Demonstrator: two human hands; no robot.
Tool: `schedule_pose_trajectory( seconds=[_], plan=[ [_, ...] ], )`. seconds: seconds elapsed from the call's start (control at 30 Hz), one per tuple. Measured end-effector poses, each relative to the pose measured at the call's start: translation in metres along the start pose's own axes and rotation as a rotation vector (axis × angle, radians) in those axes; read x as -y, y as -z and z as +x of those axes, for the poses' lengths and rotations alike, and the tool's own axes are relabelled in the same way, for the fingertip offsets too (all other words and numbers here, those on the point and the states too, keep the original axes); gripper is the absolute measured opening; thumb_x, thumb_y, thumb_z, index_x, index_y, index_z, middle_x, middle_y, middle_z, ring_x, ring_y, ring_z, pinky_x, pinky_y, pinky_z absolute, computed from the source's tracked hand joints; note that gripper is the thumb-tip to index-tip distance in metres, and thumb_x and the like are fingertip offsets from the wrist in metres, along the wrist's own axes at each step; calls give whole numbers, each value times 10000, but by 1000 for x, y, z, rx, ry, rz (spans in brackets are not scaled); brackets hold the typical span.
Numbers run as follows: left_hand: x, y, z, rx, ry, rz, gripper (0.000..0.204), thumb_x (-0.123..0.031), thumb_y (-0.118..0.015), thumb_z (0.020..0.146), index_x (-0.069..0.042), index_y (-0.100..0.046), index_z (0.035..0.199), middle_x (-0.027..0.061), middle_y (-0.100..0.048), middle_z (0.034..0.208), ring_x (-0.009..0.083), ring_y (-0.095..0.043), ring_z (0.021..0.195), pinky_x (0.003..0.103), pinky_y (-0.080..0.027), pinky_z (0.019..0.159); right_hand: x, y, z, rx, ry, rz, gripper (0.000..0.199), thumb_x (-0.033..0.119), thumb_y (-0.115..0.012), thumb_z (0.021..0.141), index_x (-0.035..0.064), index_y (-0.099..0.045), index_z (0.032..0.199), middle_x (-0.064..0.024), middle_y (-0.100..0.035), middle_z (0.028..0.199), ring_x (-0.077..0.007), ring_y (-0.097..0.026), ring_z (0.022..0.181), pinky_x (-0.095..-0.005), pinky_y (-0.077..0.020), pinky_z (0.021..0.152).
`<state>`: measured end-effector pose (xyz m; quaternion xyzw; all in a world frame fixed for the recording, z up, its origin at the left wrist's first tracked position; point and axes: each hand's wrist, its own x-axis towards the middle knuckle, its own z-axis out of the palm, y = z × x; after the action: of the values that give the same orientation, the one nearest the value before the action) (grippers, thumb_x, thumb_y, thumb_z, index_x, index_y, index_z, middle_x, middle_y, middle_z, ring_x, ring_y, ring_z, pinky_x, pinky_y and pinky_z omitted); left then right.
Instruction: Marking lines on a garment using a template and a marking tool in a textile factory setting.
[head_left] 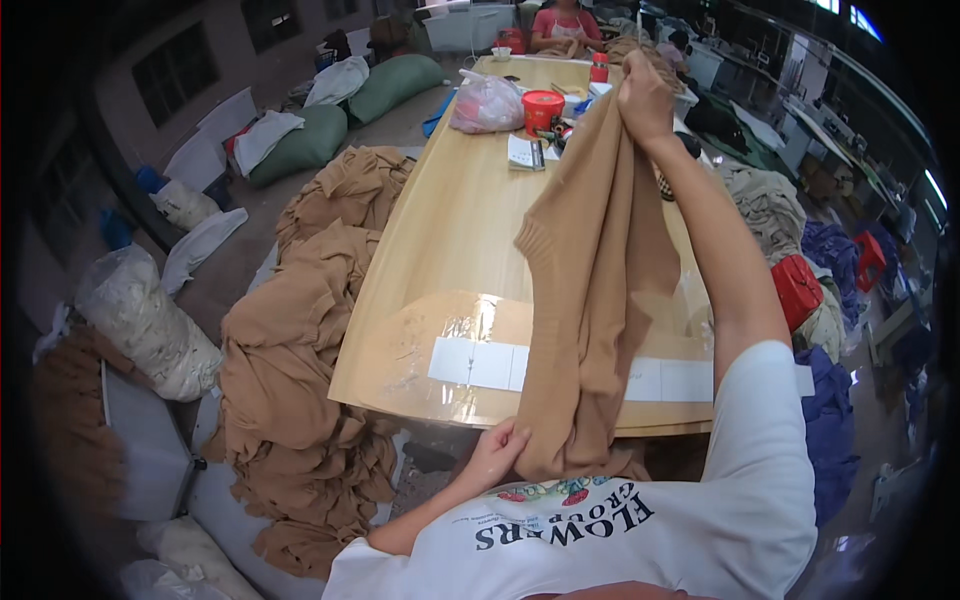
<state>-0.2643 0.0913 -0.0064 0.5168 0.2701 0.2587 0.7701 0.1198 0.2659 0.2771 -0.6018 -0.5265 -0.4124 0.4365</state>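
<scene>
A tan knitted garment [590, 270] hangs stretched between my two hands over the near part of the table [440, 230]. My right hand [646, 97], raised high on the far side, is closed round its gathered upper end. Low at the table's near edge, my left hand [493, 456] pinches the garment's lower left corner. A ribbed band shows along the cloth's left side, and long folds run down its middle. Beneath it, a white paper strip [470, 362] lies under clear film on the tabletop.
Heaps of tan knitwear [290, 330] are piled along the table's left side. Farther up the table are a red tub [542, 108], a plastic bag [487, 103] and a small booklet [526, 153]. Purple cloth [828, 420] and a red bag [797, 292] lie right. Another person [567, 28] sits beyond.
</scene>
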Motion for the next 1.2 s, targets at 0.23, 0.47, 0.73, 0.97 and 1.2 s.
schedule_pose_trajectory(
  seconds=[0.23,0.47,0.73,0.97,1.2],
  plan=[
    [-123,-25,37,-95,-80,294,195,-153,-501,930,14,-593,972,-40,-548,765,15,-456,689,177,-393,592,112,51,-106,1148,-284,971,241,53,-553,749,48,-471,975,-21,-579,933,-105,-532,700,-278,-470,661],
    [-125,-54,77,47,-48,-236,174,-141,-605,870,-12,-564,980,66,-646,876,103,-615,746,247,-517,668,105,116,-136,1052,-214,826,177,104,-598,796,24,-445,835,-60,-537,704,-112,-546,606,-250,-470,507],
    [-45,-98,39,702,336,381,231,-210,-547,913,-16,-579,1033,41,-623,884,84,-544,791,242,-458,700,91,120,-133,531,-153,633,124,29,-579,715,-6,-466,754,-121,-508,654,-201,-522,614,-310,-431,574],
    [-164,-102,123,139,392,-210,411,-252,-411,941,33,-396,1236,206,-483,1234,342,-471,1166,457,-364,1028,129,216,-185,664,-493,885,350,12,-679,719,22,-456,989,-83,-518,916,-167,-538,858,-274,-439,717],
    [-223,-139,131,345,-97,-255,293,-280,-404,950,-28,-537,1020,97,-618,923,213,-599,838,367,-483,711,51,243,-232,98,-743,512,314,-114,-541,742,58,-413,972,-69,-519,918,-96,-524,793,-251,-443,737]
  ],
)
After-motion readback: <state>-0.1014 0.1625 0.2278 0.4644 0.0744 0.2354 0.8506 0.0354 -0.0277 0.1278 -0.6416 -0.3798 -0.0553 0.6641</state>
